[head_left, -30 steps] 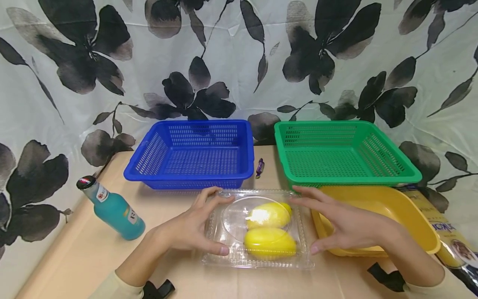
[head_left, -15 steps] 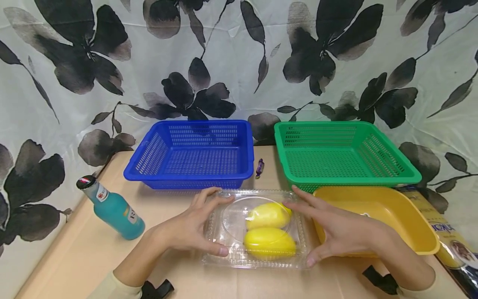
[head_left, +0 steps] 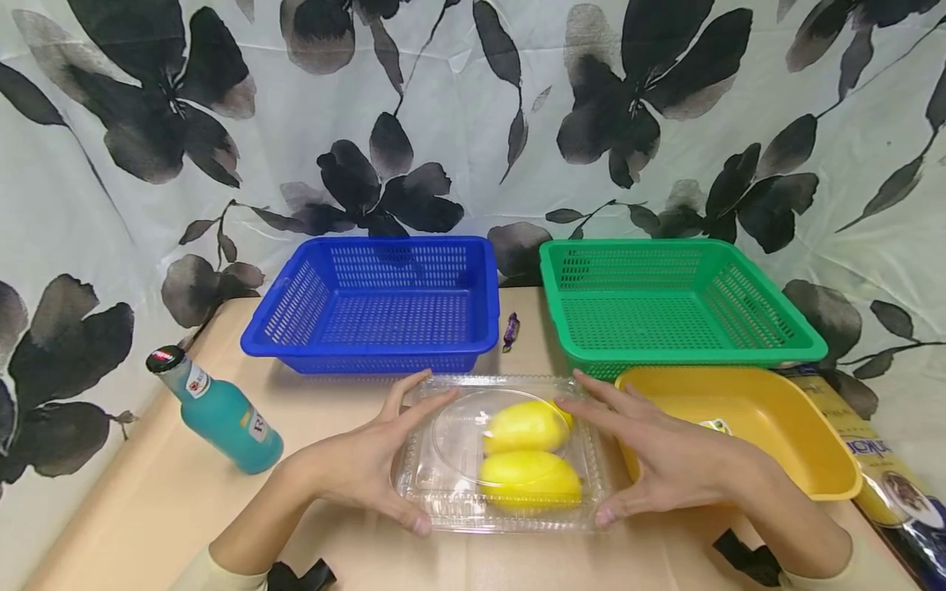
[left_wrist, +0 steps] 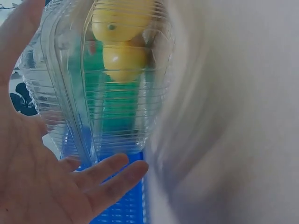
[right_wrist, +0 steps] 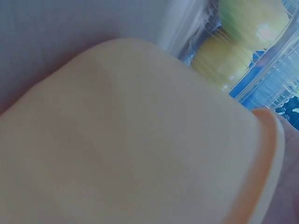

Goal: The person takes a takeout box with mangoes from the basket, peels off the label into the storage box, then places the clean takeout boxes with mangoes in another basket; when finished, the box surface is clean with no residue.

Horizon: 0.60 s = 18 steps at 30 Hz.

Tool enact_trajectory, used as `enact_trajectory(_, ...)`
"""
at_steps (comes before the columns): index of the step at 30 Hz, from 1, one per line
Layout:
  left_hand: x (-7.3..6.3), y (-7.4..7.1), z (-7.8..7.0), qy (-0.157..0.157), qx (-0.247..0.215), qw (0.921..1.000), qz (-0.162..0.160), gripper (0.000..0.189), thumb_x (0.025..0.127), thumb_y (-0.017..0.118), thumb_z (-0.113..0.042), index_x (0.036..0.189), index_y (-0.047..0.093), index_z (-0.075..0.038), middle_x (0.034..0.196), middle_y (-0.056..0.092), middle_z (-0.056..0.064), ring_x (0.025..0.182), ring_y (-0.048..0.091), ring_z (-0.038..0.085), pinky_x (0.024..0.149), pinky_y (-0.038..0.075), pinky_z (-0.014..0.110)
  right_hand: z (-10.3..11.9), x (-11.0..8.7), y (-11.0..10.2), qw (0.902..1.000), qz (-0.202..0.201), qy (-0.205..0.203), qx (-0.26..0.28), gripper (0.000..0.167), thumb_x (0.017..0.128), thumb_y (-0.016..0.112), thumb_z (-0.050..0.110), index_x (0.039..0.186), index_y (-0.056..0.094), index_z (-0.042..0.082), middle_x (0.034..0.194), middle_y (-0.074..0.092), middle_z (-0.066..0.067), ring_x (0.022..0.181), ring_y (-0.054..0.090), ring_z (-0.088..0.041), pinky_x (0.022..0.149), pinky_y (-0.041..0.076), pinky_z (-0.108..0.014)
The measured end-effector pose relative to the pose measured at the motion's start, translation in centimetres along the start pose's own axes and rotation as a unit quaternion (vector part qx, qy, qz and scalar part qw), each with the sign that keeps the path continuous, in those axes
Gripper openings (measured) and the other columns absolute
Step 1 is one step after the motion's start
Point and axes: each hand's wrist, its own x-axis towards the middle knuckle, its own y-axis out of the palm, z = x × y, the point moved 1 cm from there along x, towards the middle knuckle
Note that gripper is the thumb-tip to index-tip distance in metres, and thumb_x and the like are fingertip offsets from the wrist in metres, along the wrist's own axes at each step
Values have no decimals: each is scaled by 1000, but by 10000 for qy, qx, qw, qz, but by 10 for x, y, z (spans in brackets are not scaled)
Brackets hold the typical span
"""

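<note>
A clear plastic clamshell box [head_left: 451, 447], closed, lies on the table with two lemons [head_left: 530, 479] inside, side by side in its right half. At its left edge my left hand [head_left: 369, 464] is spread, fingertips by the far corner and thumb by the near one. My right hand [head_left: 658, 447] spans the opposite side, long fingers over the far right corner and thumb at the near right. In the left wrist view, the palm [left_wrist: 42, 182] faces the box's ribbed side wall [left_wrist: 119, 112], fingers loosely extended. Most of the right hand is hidden behind a yellow tray [right_wrist: 140, 140] in the right wrist view.
Behind the box stand a blue basket [head_left: 369, 357] and a green basket [head_left: 695, 355], with a purple-wrapped candy [head_left: 511, 332] between them. A turquoise bottle [head_left: 229, 423] leans at left. Past the yellow tray, which holds a small wrapper [head_left: 715, 425], lies a gold pouch [head_left: 879, 460] at right.
My right hand has moved left, closer against the box. My left thumb has slid off the box's top to its near left edge. The box stays almost in place.
</note>
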Motion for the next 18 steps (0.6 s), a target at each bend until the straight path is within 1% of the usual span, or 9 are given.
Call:
enact_trajectory(3,-2,1,-3,-214,-96,9997,-51,129,60,94,-57,163,18,-43,167,-7,10,148,27,42,112,36,67,2,1,0,9999,24,123,-33,113,70,81,71,163,26,39,172,13,-13,150,22,-54,105,27,-83)
enact_trajectory(6,-7,3,-5,-261,-19,9996,-125,127,59,93,-60,162,20,-45,166,-4,7,146,30,39,111,38,66,6,0,1,9996,22,278,-98,110,70,79,75,161,28,43,171,16,-10,149,27,-49,107,31,-79)
enact_trajectory(9,-13,4,-7,-270,140,9991,-280,126,58,92,-61,161,20,-47,166,-3,4,144,35,37,109,41,65,11,-2,2,9994,-31,312,-161,109,70,78,76,161,28,43,171,16,-7,149,30,-46,105,38,-75)
enact_trajectory(13,-21,2,-13,-104,446,9970,-620,125,59,92,-63,161,22,-47,167,-1,4,140,42,32,104,47,60,19,-4,0,9992,-106,363,-159,108,71,77,76,161,26,46,172,12,-2,148,34,-43,102,43,-72)
enact_trajectory(15,-24,0,-16,-24,501,9956,-787,125,59,92,-64,161,22,-47,167,-2,0,139,43,31,103,48,60,22,-4,-4,9990,-73,437,-102,108,72,77,76,161,24,48,173,8,0,147,35,-43,101,45,-72)
enact_trajectory(18,-27,-2,-18,55,509,9934,-1023,123,60,92,-62,160,22,-49,168,-4,-5,141,40,34,101,48,63,26,-4,-8,9988,-119,481,-10,108,71,78,75,161,23,49,173,3,4,147,36,-42,100,47,-70)
